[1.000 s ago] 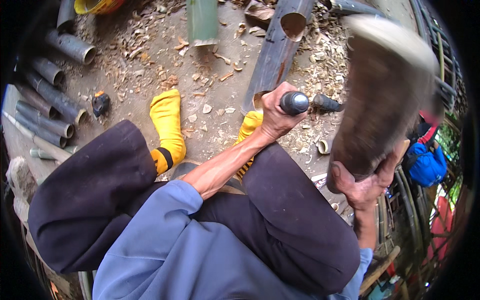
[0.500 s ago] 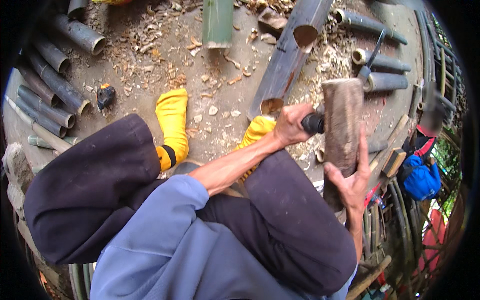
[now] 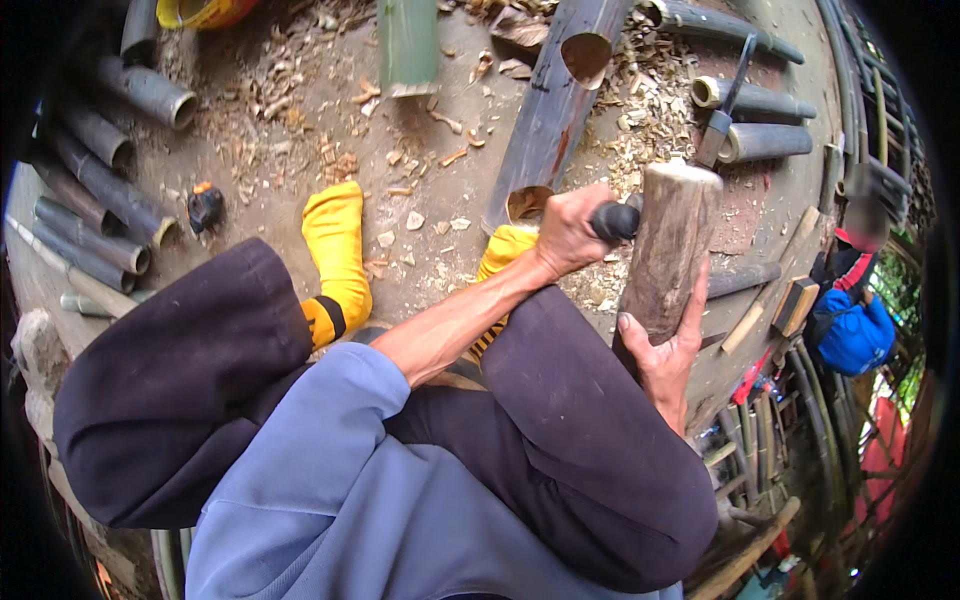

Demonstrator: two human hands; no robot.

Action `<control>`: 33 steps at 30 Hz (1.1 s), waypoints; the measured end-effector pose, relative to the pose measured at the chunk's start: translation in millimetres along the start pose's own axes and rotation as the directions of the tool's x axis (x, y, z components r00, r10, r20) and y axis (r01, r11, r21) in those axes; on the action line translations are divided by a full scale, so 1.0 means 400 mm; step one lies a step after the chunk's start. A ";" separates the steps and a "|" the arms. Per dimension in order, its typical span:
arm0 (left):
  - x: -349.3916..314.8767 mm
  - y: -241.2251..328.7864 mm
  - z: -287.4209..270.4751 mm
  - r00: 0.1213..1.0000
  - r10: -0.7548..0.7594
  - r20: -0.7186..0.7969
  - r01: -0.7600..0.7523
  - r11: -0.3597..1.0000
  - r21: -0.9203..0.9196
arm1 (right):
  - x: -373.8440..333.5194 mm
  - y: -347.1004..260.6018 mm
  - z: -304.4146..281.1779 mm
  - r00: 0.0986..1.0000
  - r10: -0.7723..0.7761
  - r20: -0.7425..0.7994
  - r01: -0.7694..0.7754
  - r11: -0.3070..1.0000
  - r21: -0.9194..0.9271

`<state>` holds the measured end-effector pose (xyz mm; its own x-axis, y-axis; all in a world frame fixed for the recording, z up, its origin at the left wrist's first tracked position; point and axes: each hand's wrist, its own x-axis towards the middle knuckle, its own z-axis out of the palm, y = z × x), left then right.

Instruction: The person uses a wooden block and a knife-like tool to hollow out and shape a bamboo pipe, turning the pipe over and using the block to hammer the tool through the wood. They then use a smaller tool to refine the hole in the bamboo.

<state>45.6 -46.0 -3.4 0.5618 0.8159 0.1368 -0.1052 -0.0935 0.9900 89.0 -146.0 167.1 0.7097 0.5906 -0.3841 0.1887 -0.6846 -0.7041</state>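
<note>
My left hand is wrapped round a black rounded handle. The handle's far end meets the side of a short, thick wooden log, and whatever part lies behind the log is hidden. My right hand grips the log near its lower end, thumb on the near face and fingers along the right side. The log stands tilted above my right knee, its pale cut end up. Just beyond its top, a long narrow metal blade lies against the bamboo tubes; I cannot tell whether it joins the handle.
A dark bamboo pole with cut openings lies ahead, beside a green bamboo tube. Dark bamboo tubes line the left; others lie right. Wood chips litter the floor. A person is at far right.
The log has tilted, its lower end moving left along with my right hand. My left hand keeps its grip on the black handle. The whole view has shifted slightly.
</note>
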 end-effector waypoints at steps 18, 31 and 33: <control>-0.038 0.039 0.013 0.956 0.020 -0.292 -0.060 0.990 -0.127 | -0.017 0.012 -0.001 0.933 -0.357 0.048 0.356 0.892 -0.278; 0.000 0.026 0.003 0.986 0.107 -0.127 -0.111 0.993 -0.030 | -0.019 0.030 -0.007 0.968 -0.250 0.029 0.250 0.941 -0.228; 0.038 0.013 -0.016 0.960 -0.009 0.280 0.019 0.999 -0.035 | -0.002 0.008 -0.036 0.977 -0.214 0.005 0.211 0.958 -0.193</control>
<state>48.4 -30.3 3.8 0.7700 0.6243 0.1320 -0.1231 -0.0576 0.9907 98.9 -154.9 173.7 0.6492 0.7258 -0.2277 0.4613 -0.6137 -0.6408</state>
